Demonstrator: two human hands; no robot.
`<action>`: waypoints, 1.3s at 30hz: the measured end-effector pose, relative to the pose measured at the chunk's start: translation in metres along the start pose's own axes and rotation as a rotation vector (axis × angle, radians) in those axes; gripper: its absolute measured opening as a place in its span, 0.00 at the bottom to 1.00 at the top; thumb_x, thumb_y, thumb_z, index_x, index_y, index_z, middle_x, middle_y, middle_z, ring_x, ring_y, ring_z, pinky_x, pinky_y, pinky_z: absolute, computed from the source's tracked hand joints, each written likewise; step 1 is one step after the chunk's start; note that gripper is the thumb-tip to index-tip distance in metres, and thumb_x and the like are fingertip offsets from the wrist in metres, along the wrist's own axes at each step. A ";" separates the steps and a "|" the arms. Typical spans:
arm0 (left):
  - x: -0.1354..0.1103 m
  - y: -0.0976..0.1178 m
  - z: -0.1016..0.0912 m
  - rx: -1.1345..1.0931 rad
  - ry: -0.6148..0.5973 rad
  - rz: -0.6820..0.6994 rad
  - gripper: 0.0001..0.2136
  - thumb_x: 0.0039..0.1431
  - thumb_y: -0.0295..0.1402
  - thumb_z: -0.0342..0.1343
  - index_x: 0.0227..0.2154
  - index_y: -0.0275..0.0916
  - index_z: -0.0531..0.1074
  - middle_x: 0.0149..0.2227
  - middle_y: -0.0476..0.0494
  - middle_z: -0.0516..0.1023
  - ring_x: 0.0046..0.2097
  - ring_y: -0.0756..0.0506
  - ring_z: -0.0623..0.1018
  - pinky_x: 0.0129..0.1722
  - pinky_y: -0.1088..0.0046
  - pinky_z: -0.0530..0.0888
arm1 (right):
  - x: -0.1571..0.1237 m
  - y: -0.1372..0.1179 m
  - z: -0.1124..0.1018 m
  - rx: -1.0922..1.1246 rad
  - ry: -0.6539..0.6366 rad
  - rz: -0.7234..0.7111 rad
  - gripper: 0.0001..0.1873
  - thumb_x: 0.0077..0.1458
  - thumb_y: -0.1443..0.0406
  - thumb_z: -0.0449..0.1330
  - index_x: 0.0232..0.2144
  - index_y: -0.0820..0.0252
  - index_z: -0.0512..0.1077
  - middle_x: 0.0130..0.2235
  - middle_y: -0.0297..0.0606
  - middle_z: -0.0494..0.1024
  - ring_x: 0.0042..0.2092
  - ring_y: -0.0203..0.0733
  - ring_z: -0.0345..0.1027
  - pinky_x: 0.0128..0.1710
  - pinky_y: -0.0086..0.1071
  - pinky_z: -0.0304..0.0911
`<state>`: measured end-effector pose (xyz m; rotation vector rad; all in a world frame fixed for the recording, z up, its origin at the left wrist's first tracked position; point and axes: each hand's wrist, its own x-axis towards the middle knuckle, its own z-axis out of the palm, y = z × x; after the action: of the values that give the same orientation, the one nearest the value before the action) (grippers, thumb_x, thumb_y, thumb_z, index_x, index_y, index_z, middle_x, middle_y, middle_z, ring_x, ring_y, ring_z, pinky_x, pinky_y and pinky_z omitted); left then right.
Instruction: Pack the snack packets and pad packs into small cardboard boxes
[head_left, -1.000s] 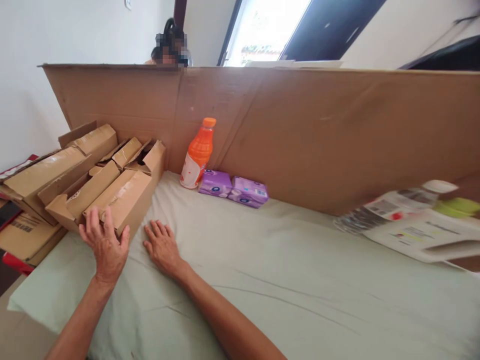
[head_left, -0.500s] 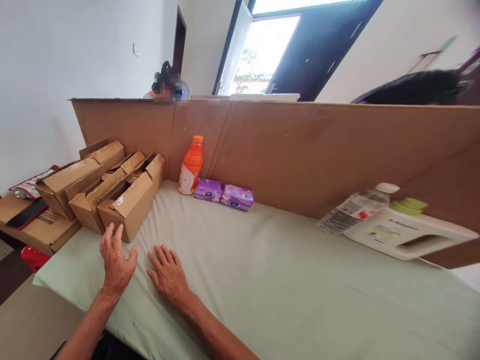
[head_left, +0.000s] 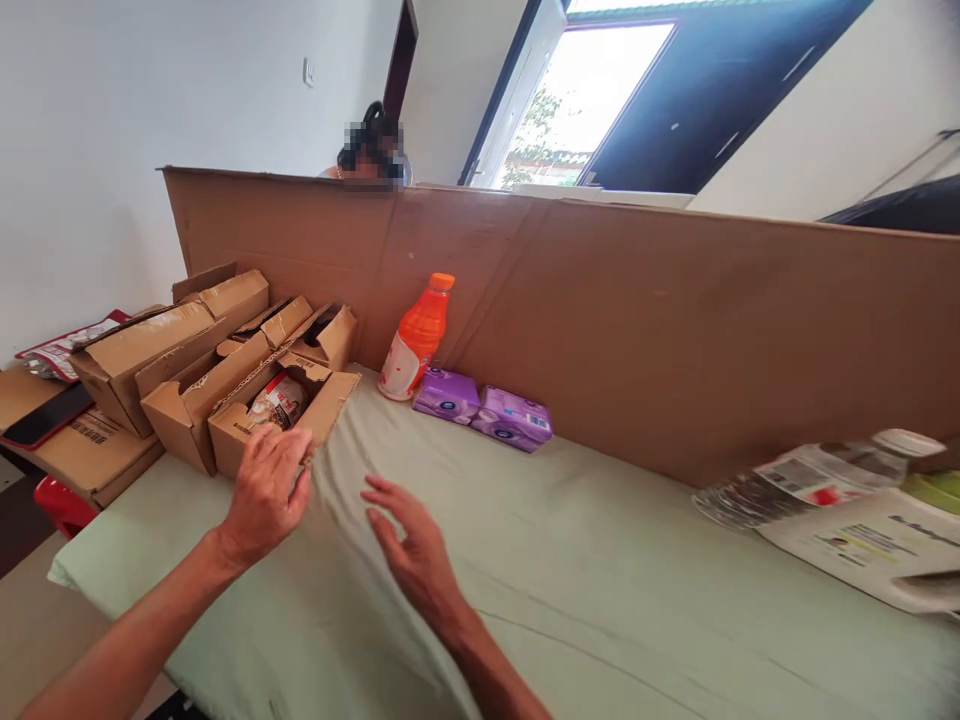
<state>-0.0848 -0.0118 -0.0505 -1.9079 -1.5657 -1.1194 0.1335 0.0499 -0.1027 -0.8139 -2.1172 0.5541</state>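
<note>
At the near end of an open cardboard box [head_left: 238,443], my left hand [head_left: 264,492] is closed, its curled fingers at the corner of the outward-tilted side flap [head_left: 336,408]. Inside the box lies a container with a red and white label [head_left: 279,402], partly hidden by the cardboard. My right hand [head_left: 420,560] is open above the cloth, thumb and fingers apart, holding nothing. Beyond the hands, an orange bottle [head_left: 416,340] leans to the right beside two purple tissue packs [head_left: 480,410].
More cardboard boxes [head_left: 150,335] stand at left, near a phone [head_left: 49,415] and a red-and-white bag [head_left: 71,345]. A tall cardboard panel [head_left: 600,320] runs behind the green cloth [head_left: 600,570]. A clear bottle [head_left: 817,478] and white jug [head_left: 870,550] lie right. A person sits beyond the panel.
My left hand has moved up and right onto the box, and its side flap now leans outward, showing the container. My right hand has shifted right and turned. The view has swung left.
</note>
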 end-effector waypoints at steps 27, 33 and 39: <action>0.049 -0.061 -0.086 0.276 -0.435 0.220 0.22 0.63 0.38 0.57 0.55 0.32 0.70 0.39 0.37 0.78 0.39 0.36 0.77 0.41 0.56 0.73 | 0.164 -0.042 -0.029 -0.078 -0.680 -0.305 0.22 0.72 0.61 0.46 0.55 0.61 0.75 0.61 0.49 0.74 0.62 0.49 0.68 0.59 0.44 0.64; 0.041 -0.065 -0.081 0.242 -0.389 0.084 0.22 0.62 0.29 0.52 0.58 0.30 0.65 0.50 0.33 0.79 0.47 0.37 0.78 0.44 0.59 0.72 | 0.188 -0.062 -0.010 -0.322 -0.645 -0.264 0.16 0.65 0.69 0.55 0.51 0.60 0.77 0.50 0.46 0.82 0.52 0.48 0.75 0.50 0.38 0.66; 0.042 -0.063 -0.077 0.148 -0.389 0.002 0.24 0.58 0.22 0.46 0.58 0.35 0.64 0.34 0.48 0.79 0.36 0.42 0.78 0.39 0.62 0.70 | 0.225 -0.086 0.021 -0.608 -0.792 -0.290 0.22 0.65 0.69 0.54 0.59 0.55 0.72 0.45 0.46 0.84 0.47 0.49 0.78 0.38 0.33 0.65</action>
<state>-0.1673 -0.0267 0.0177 -2.1114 -1.7867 -0.6325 -0.0241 0.1467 0.0536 -0.6254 -3.1555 0.0459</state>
